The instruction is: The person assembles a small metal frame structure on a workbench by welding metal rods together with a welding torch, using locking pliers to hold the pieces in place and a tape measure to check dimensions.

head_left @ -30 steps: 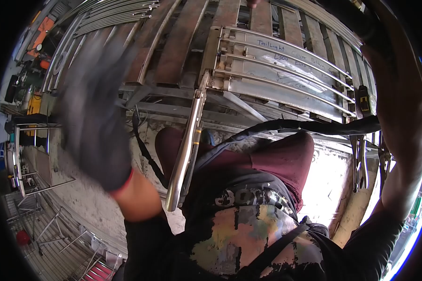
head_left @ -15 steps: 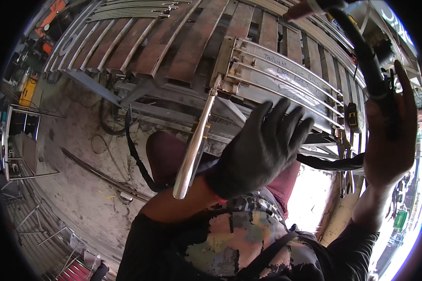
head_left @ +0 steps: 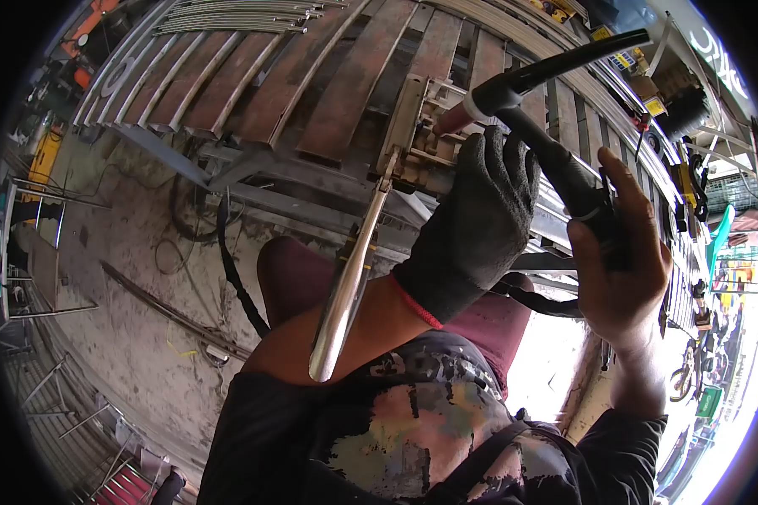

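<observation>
My right hand (head_left: pixel 627 261) is bare and holds the black handle of a TIG welding torch (head_left: pixel 547 151). The thumb and fingers lie around the handle. Its pinkish nozzle points down and left over the metal rods (head_left: pixel 434 156) in a jig at the bench edge; a long back cap sticks out up and right. My left hand (head_left: pixel 484 219), in a dark glove with a red cuff, is over the rods just below the nozzle. Its fingers are together and bent; their tips and anything under them are hidden. A shiny lever handle (head_left: pixel 345 303) slopes down from the jig, left of the glove.
The slatted metal bench (head_left: pixel 345 118) spans the top, with a bundle of thin rods (head_left: pixel 236 17) at its far left. A black sleeved cable (head_left: pixel 236 269) hangs below the bench. My knee (head_left: pixel 290 273) is under the lever. Long strips (head_left: pixel 168 307) lie on the floor.
My right hand has brought the torch left and down, so its nozzle is now over the jig. The left hand has moved slightly up, its spread fingers drawing together near the nozzle.
</observation>
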Demonstrator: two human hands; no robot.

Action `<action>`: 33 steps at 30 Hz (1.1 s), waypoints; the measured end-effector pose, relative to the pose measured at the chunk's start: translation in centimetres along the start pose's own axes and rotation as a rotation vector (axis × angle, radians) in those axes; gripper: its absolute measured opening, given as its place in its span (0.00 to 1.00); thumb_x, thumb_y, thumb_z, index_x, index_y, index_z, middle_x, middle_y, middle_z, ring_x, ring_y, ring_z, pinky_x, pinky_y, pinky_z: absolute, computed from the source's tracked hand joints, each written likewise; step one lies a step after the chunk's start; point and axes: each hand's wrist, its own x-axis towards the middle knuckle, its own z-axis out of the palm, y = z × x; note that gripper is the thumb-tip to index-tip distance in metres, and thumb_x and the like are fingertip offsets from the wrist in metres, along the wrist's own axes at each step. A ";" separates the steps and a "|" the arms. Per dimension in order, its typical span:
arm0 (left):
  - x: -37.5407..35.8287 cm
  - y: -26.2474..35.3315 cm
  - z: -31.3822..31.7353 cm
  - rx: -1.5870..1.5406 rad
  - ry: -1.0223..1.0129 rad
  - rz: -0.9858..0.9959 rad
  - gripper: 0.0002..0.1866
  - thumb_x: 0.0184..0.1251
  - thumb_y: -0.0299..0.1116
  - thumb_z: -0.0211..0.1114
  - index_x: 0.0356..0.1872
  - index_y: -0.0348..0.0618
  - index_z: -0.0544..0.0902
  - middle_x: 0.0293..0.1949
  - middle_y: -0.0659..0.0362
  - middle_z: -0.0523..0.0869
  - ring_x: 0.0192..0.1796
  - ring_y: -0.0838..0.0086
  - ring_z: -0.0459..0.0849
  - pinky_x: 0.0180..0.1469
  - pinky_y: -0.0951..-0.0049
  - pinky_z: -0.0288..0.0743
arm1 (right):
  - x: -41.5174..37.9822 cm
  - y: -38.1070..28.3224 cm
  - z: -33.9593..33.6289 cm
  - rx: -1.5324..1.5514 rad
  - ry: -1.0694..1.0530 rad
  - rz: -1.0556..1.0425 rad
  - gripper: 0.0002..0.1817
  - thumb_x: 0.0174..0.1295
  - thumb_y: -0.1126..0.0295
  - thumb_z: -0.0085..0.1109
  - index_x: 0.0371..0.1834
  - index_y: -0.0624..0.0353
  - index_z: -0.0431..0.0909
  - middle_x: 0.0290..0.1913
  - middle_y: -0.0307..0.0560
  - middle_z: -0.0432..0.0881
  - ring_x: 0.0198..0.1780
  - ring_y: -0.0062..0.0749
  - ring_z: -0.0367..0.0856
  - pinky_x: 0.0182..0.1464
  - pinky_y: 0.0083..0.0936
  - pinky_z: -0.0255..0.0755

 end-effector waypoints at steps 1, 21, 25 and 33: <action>-0.1 -0.2 -0.4 0.001 0.018 0.009 0.29 0.71 0.40 0.59 0.66 0.27 0.81 0.63 0.37 0.84 0.70 0.44 0.78 0.77 0.41 0.62 | 0.0 -0.1 0.2 0.000 -0.032 0.010 0.33 0.65 0.80 0.70 0.76 0.66 0.74 0.69 0.61 0.84 0.66 0.47 0.87 0.64 0.35 0.82; -0.4 -1.3 -0.2 -0.479 0.155 0.004 0.09 0.55 0.34 0.68 0.32 0.39 0.89 0.31 0.49 0.87 0.34 0.57 0.88 0.39 0.58 0.82 | 0.6 1.0 2.1 0.016 -0.095 -0.141 0.33 0.65 0.81 0.69 0.75 0.69 0.73 0.68 0.63 0.84 0.65 0.47 0.87 0.64 0.35 0.81; -0.2 -1.6 -0.7 -0.485 0.133 0.016 0.09 0.54 0.33 0.69 0.31 0.39 0.89 0.30 0.49 0.87 0.34 0.57 0.89 0.37 0.59 0.82 | 0.6 1.0 2.3 0.001 -0.065 -0.187 0.31 0.65 0.80 0.70 0.74 0.69 0.75 0.67 0.64 0.84 0.67 0.52 0.86 0.67 0.38 0.80; -0.1 -1.3 -0.7 -0.432 -0.057 0.038 0.09 0.56 0.34 0.68 0.32 0.41 0.90 0.30 0.51 0.88 0.34 0.58 0.89 0.43 0.55 0.82 | 0.5 0.9 2.2 0.018 -0.084 -0.147 0.31 0.66 0.80 0.69 0.74 0.69 0.75 0.67 0.64 0.84 0.67 0.51 0.86 0.67 0.38 0.81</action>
